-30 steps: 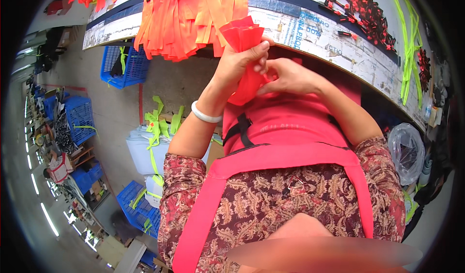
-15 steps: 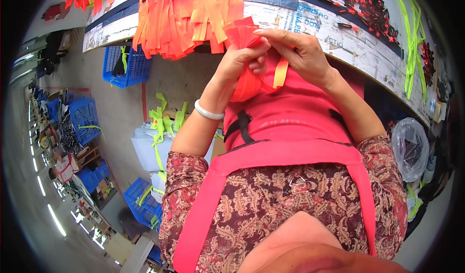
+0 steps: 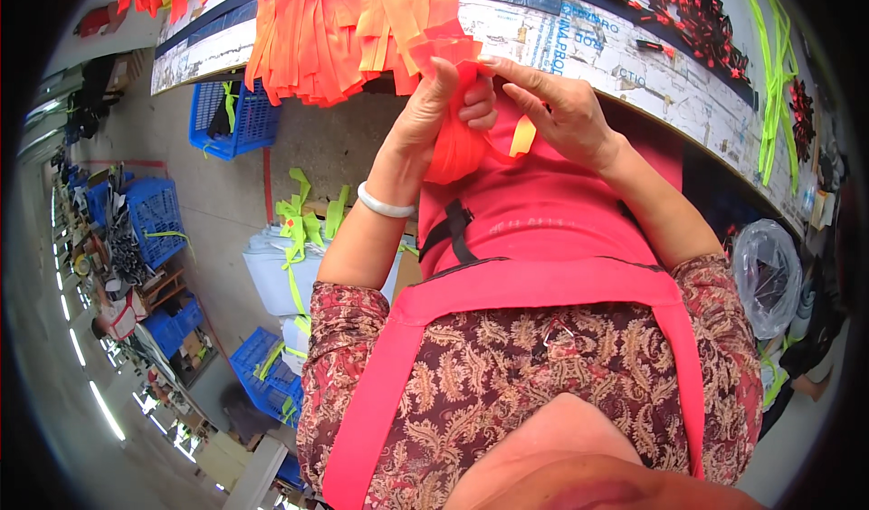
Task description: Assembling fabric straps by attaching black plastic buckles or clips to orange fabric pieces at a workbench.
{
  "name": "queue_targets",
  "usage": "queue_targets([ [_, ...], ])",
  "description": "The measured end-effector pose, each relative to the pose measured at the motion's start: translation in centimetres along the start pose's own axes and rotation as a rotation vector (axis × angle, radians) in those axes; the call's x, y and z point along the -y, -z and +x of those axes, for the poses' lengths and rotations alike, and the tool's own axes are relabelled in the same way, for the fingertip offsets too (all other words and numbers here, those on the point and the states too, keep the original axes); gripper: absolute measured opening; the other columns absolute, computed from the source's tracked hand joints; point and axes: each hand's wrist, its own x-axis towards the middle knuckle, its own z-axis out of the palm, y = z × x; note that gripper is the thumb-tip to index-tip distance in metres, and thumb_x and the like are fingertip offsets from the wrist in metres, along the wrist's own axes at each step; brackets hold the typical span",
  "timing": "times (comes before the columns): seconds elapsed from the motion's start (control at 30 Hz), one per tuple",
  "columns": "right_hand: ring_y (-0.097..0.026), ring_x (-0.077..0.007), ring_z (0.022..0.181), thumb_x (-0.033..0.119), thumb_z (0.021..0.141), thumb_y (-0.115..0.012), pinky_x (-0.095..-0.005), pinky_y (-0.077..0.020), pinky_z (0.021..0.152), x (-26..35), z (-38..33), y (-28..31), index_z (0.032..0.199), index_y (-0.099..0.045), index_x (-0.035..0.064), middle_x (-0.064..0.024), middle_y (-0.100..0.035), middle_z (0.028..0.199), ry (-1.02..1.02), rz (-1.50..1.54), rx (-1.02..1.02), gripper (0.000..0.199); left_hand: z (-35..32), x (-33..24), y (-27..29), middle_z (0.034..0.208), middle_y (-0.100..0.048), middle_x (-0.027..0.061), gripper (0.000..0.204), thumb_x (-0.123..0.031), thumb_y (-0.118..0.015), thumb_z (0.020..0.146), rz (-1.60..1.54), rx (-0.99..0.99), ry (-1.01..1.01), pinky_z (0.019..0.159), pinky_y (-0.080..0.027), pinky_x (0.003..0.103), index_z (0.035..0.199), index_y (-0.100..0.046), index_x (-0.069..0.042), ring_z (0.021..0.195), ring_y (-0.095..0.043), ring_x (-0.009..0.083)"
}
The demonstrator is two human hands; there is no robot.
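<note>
**Both hands on a bundle of orange strips at the table edge**

The left hand (image 3: 434, 112) wraps around a bunched orange bundle (image 3: 455, 152), fingers curled tight on it and thumb up, a white bangle (image 3: 384, 206) on the wrist. The right hand (image 3: 557, 112) comes in from three o'clock of the bundle, index finger stretched out to touch its top, the other fingers loosely bent; a short yellow-orange strip (image 3: 522, 136) hangs under them, though whether it is pinched I cannot tell. The bundle sits at twelve o'clock of the person's chest, just in front of the red apron (image 3: 543, 229).

Above, a sheaf of orange strips (image 3: 344, 30) drapes over the edge of the table (image 3: 652, 66), whose top is covered with printed white paper. At two o'clock, neon-yellow straps (image 3: 771, 76) and small red-and-black clips (image 3: 679, 12). At nine o'clock, blue plastic crates (image 3: 231, 121) on the floor; at eight o'clock, a white box (image 3: 272, 279) with green straps. A clear plastic bag (image 3: 768, 275) hangs at four o'clock.
</note>
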Motion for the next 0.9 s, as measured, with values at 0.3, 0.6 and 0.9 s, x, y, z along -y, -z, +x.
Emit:
queue_targets([
  [0.3, -0.059, -0.0085, 0.068, 0.012, 0.093, -0.061, -0.0221, -0.0502, 0.065, 1.3, -0.1, 1.4, 0.116, -0.063, 0.0049, -0.0031, -0.07, 0.094, -0.271, 0.277, -0.004, 0.025, 0.0, -0.9, -0.9, 0.068, -0.043, -0.0029, 0.034, -0.04, -0.06, 0.093, -0.069, -0.063, 0.079, 0.052, -0.034, 0.022, 0.095, -0.056, -0.006, 0.056, -0.037, 0.0075],
  [0.6, -0.048, -0.0044, 0.07, 0.019, 0.095, -0.058, -0.0216, -0.0419, 0.064, 1.0, -0.2, 2.0, 0.097, -0.063, -0.0016, 0.0012, -0.056, 0.073, -0.487, 0.461, 0.053, 0.022, -0.3, 1.2, -3.6, 0.08, -0.061, -0.0022, 0.007, -0.007, -0.065, 0.09, 0.672, -0.367, -0.401, 0.061, -0.045, 0.022, 0.092, -0.064, 0.0, 0.071, -0.055, 0.005],
  [0.9, -0.055, -0.0196, 0.064, 0.014, 0.094, -0.051, -0.0314, -0.0454, 0.063, 2.3, -0.7, 2.4, 0.094, -0.06, -0.0016, -0.014, -0.058, 0.074, -0.362, 0.155, 0.277, 0.017, -1.1, 1.0, -1.7, 0.079, -0.062, -0.0023, 0.004, -0.002, -0.066, 0.086, 0.865, -0.174, -0.222, 0.062, -0.044, 0.02, 0.089, -0.063, -0.001, 0.071, -0.055, 0.0046],
])
